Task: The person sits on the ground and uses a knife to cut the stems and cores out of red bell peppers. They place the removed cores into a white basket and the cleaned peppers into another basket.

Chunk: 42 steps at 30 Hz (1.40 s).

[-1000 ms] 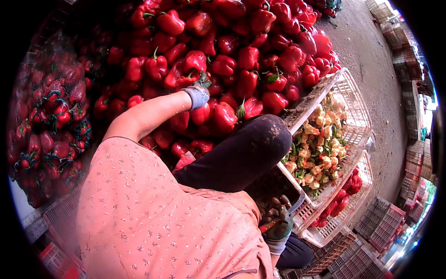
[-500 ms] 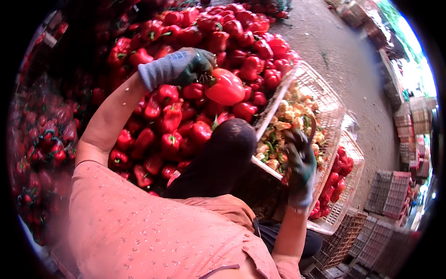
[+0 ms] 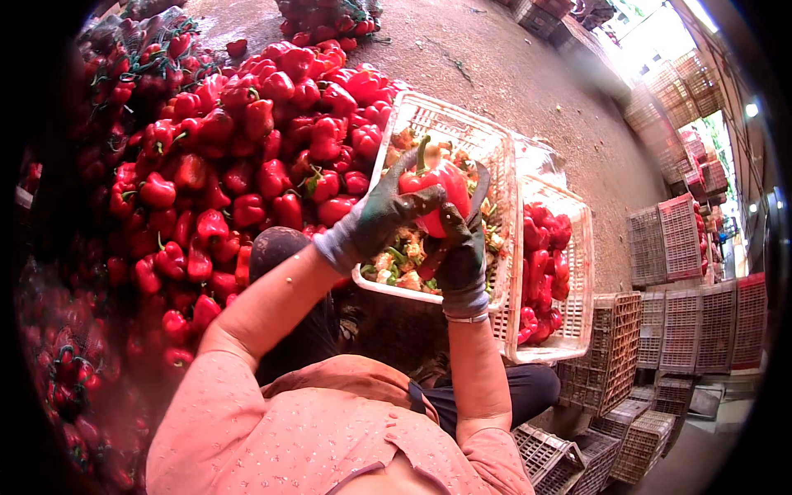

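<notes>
My gloved left hand [image 3: 381, 221] has its fingers wrapped round a large red bell pepper [image 3: 450, 183], whose green stem points up. Close against it is my gloved right hand [image 3: 464, 262], closed on a dark curved blade [image 3: 480, 188] that rises along the pepper's right side. The blade's handle is hidden in the glove. Both hands are above a white plastic crate [image 3: 450, 107] that holds pale pepper cores with green stems. A big heap of red bell peppers [image 3: 247, 194] lies to the left of the crate.
Right of the core crate stands a second white crate [image 3: 584, 256] with red pepper pieces. Stacked crates [image 3: 606, 351] line the right side. Mesh sacks of peppers [image 3: 330, 18] stand at the far side and left. My bent knee [image 3: 276, 247] is beside the heap.
My left hand has brought the bell pepper from over the heap rightward to the crate, where it meets my right hand and the blade. The view has shifted to the right.
</notes>
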{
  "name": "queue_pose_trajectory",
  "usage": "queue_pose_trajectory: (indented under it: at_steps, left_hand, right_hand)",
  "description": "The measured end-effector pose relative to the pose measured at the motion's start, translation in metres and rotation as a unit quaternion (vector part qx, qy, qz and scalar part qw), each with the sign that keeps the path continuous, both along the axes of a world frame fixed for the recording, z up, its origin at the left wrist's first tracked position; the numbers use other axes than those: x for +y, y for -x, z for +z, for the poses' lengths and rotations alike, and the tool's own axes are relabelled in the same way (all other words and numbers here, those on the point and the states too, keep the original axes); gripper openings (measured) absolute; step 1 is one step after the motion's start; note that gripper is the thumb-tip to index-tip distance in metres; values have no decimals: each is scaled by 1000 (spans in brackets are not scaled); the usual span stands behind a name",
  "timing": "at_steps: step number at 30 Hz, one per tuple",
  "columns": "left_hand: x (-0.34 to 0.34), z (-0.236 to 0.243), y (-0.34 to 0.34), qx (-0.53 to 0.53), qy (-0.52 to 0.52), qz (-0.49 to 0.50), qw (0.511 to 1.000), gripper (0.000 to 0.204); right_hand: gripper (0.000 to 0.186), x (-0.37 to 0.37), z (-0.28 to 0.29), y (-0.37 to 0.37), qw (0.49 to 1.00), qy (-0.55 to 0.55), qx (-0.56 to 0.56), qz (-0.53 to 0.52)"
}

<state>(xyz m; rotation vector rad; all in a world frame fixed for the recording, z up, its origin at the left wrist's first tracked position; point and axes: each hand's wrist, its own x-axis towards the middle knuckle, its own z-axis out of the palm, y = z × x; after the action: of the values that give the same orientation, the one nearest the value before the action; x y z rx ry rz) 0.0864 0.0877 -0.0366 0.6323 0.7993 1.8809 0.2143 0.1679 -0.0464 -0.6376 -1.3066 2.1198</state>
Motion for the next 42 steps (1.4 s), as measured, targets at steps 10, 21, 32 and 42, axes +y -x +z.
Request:
queue_pose_trajectory:
  at_steps: [10,21,32,42]
  left_hand:
    - [24,-36,1,347,84,132,925,83]
    - [26,-37,1,159,101,128,974,69]
    - [33,-39,-42,208,37,16,977,88]
    - [23,-27,-47,376,123,-76,915,54]
  right_hand:
    - [25,14,33,-63,944,-217,-247,17]
    - [25,13,-72,-96,925,-246,-276,91]
    - [54,28,-5,-68,959,-242,-148,-10]
    - [69,36,-2,-88,899,-366,-229,76]
